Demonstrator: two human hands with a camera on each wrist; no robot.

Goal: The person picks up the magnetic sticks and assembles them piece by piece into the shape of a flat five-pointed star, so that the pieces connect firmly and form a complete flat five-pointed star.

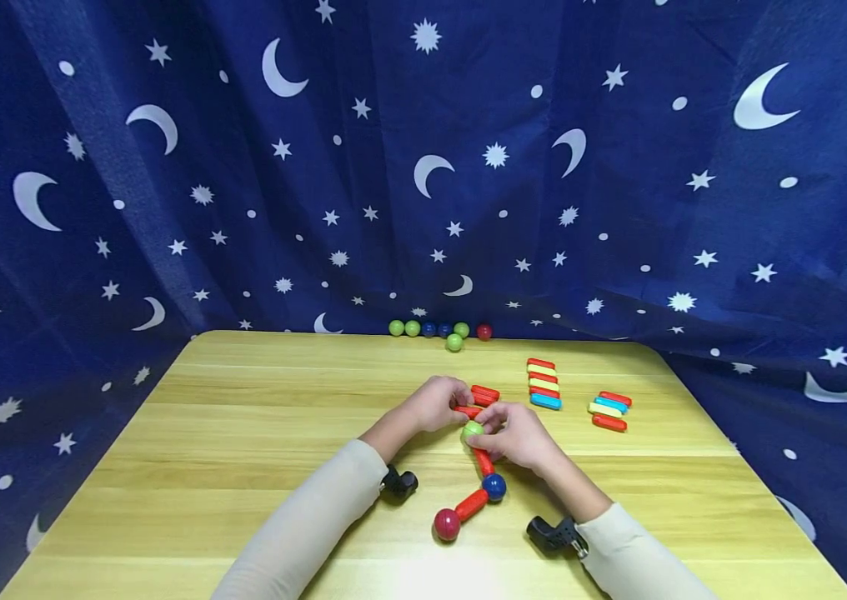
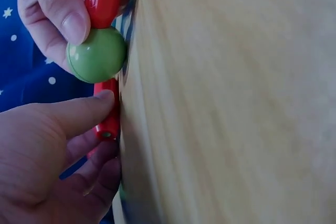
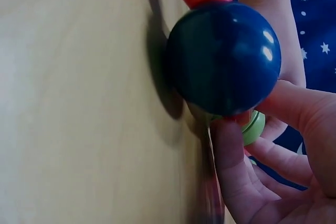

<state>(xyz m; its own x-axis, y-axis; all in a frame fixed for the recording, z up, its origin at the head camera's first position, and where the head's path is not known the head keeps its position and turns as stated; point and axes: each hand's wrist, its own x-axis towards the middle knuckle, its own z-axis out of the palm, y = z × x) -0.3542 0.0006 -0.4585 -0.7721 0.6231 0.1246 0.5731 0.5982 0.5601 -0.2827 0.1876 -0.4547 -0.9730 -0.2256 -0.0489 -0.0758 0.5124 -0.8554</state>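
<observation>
My left hand [image 1: 437, 403] pinches a red magnetic rod [image 2: 108, 124] between thumb and fingers; its end meets a light green ball [image 1: 472, 430]. My right hand [image 1: 519, 437] holds the green ball from the other side, its thumb where the ball joins a second red rod [image 1: 483, 462]. From there the chain runs toward me through a dark blue ball [image 1: 494, 487] and another red rod [image 1: 472, 505] to a crimson ball [image 1: 447, 524]. The blue ball fills much of the right wrist view, partly covering the right fingers.
Just beyond the hands lie more red rods [image 1: 485, 393]. To the right are a column of red, yellow and blue rods [image 1: 543, 382] and a smaller group [image 1: 609, 409]. Several balls [image 1: 428, 330] line the far edge of the wooden table [image 1: 243, 433], against a starry curtain.
</observation>
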